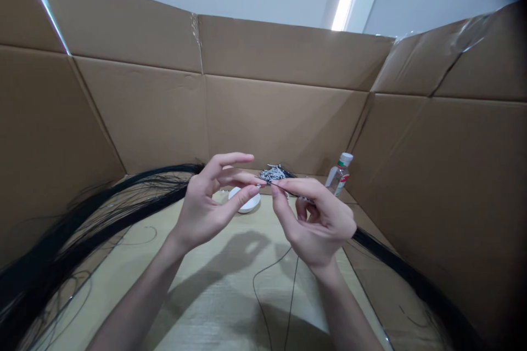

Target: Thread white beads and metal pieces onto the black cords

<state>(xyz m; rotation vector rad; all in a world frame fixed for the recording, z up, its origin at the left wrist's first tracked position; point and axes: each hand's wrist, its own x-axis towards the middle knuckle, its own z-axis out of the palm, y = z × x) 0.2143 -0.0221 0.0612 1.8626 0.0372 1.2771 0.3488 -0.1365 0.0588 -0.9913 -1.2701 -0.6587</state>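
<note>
Standing on three sides, brown cardboard walls (284,120) enclose a pale surface (218,312). Long black bundles (57,269) sweep up from the left to behind the left hand (206,205); another black bundle (411,279) runs down to the right from behind the right hand (323,225). Both hands are raised above the surface, fingertips nearly meeting. A clear bottle (337,178) with a white cap stands just behind the right hand, and a white dish (249,205) sits beyond the left thumb, partly hidden by it. Between them, a heap of small black-and-white pieces (272,174) shows behind the fingertips. Two thin lines (254,279) trail below the right hand. Smallest is a thin dark strand (284,190): the right grip pinches it between thumb and index finger, its tip pointing toward the left grip. There the index finger is lifted away, thumb and middle finger close together; whether they pinch anything, I cannot tell.
</note>
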